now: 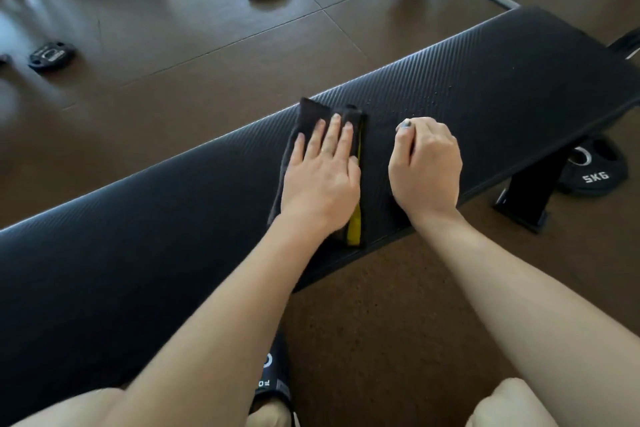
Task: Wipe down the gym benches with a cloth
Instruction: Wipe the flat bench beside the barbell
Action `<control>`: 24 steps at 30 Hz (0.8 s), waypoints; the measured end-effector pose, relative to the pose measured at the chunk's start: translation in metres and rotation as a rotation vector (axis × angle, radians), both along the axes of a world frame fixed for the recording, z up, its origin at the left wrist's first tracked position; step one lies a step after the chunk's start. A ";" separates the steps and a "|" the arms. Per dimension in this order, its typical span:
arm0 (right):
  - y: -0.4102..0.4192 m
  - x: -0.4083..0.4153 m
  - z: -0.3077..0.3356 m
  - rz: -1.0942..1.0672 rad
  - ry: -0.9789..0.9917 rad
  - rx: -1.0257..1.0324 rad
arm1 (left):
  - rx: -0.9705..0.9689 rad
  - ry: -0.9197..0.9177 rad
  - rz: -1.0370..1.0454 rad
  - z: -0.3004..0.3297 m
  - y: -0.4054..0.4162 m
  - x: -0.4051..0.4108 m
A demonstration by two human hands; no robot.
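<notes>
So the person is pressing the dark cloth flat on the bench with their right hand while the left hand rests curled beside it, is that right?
Not quite: the hands are swapped. In the head view, the left hand presses the dark cloth flat on the bench, and the right hand rests curled beside it.

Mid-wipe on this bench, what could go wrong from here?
The left hand presses flat on the folded cloth, which overhangs the near edge of the bench, so a stroke toward you may pull it off. Droplets beyond the curled right hand may be missed. A weight plate by the bench leg is a likely trip hazard.
</notes>
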State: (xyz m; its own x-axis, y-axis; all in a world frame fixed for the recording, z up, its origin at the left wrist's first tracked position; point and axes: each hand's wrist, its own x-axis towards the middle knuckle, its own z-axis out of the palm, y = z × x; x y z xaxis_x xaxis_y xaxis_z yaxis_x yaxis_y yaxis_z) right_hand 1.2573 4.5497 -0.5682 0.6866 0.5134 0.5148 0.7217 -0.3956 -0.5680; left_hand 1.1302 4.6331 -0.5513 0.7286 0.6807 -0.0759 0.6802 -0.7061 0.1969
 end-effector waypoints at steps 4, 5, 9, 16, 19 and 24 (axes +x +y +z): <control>-0.001 0.000 -0.001 -0.015 -0.045 -0.034 | 0.014 0.006 -0.090 0.000 -0.081 -0.047; -0.001 -0.001 -0.002 -0.021 -0.050 -0.033 | 0.018 0.012 -0.080 -0.002 -0.088 -0.051; 0.002 0.000 -0.001 -0.041 -0.049 -0.031 | 0.042 -0.029 -0.112 -0.003 -0.058 -0.029; 0.002 0.002 -0.001 -0.038 0.008 -0.007 | 0.018 0.009 -0.089 -0.002 -0.017 0.029; 0.001 0.006 0.000 -0.007 0.026 0.000 | 0.016 0.001 -0.135 0.000 -0.063 -0.022; -0.013 0.040 0.008 0.169 -0.050 -0.136 | 0.048 0.068 -0.160 0.001 -0.092 -0.057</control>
